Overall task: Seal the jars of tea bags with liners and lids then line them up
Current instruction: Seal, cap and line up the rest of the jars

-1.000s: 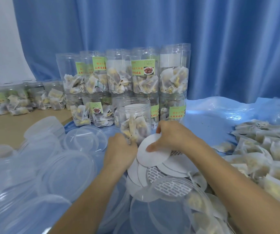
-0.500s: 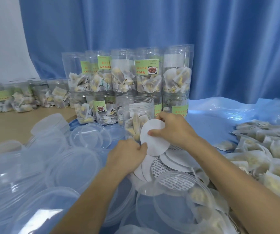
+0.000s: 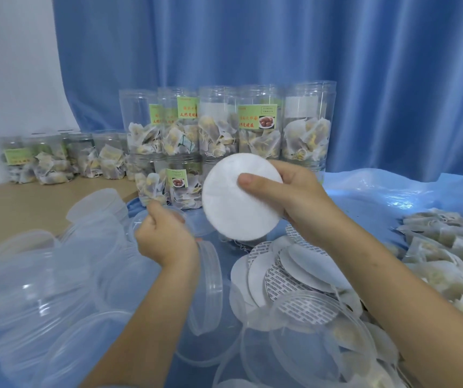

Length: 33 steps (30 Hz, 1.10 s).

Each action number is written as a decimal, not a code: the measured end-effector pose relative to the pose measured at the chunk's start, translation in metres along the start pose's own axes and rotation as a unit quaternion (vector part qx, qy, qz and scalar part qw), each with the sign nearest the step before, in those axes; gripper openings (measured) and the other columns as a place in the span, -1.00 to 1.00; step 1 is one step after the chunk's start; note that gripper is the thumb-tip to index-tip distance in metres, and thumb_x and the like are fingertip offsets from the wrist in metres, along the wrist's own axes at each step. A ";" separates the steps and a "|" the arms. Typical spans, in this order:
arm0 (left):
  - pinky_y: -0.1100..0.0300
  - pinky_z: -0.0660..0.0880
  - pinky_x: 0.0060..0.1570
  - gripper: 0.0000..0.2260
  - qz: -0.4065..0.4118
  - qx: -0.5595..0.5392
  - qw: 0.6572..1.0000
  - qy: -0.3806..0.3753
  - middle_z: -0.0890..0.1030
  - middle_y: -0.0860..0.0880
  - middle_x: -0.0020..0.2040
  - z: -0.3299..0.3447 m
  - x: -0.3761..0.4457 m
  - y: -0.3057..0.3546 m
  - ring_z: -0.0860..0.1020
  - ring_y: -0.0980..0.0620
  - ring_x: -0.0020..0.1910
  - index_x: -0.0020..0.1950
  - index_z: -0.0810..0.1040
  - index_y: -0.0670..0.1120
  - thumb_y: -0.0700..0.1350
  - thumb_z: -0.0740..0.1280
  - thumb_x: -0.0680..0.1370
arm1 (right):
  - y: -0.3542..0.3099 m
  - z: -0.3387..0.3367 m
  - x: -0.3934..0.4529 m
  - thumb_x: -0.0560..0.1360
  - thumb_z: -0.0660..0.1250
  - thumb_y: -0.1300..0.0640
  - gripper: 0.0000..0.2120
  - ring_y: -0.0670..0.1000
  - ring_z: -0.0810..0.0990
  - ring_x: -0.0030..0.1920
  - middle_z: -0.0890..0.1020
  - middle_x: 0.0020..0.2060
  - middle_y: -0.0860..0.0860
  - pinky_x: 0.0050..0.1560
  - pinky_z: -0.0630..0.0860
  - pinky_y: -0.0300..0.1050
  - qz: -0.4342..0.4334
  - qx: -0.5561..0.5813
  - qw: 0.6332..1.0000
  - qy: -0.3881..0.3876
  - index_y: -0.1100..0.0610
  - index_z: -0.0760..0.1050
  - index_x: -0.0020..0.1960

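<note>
Item 1, right hand point(image 3: 289, 197): I see it raised over the worktop point(image 3: 23, 203), pinching a white round liner point(image 3: 238, 197) at its right edge, thumb on the face turned toward me. The liner is held up, tilted, in front of the jars.

Item 2, left hand point(image 3: 166, 236): closed into a loose fist, lower and to the left of the liner, not touching it. I cannot tell whether it holds anything; a clear lid point(image 3: 210, 281) stands on edge just beside the wrist.

Item 3, jars point(image 3: 224, 127): clear, part-filled with tea bags, most with green labels, stacked in two tiers against the blue curtain point(image 3: 280, 37). A lower row of jars point(image 3: 65, 158) stands to the left on the bare tan worktop.

Item 4, open jar point(image 3: 241, 242): only a sliver shows under the liner, so its state is unclear.

Item 5, loose liners point(image 3: 286, 273): a fanned heap below the right hand, some white side up, some showing a printed silver side.

Item 6, lids point(image 3: 43, 289): many clear ones piled across the left and the near foreground.

Item 7, tea bags point(image 3: 448, 256): a loose heap at the right, on blue sheeting point(image 3: 392, 197).
</note>
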<state>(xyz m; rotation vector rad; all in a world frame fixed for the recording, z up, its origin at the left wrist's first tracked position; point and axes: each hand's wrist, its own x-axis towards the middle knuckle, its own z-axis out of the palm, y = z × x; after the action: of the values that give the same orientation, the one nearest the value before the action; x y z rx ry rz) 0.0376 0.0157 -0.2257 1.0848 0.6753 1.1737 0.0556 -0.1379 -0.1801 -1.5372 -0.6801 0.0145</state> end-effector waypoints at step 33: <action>0.00 0.62 -0.17 -0.76 -0.213 -0.130 0.881 -0.401 0.67 -0.14 -0.13 0.012 -0.010 -0.011 0.66 -0.08 -0.20 0.00 0.55 -0.15 -0.01 0.33 0.47 | 0.015 -0.023 0.014 0.38 0.48 0.18 -0.74 -0.08 0.54 -0.05 0.59 -0.11 -0.19 -0.10 0.49 -0.16 -0.028 -0.110 0.984 0.140 -0.06 0.54 -0.01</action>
<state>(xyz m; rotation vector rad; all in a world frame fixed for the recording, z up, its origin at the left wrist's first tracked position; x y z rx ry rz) 0.0493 0.0024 -0.2325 1.0063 0.0770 0.3445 0.0825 -0.1518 -0.1858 -1.6901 -0.5124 -0.3240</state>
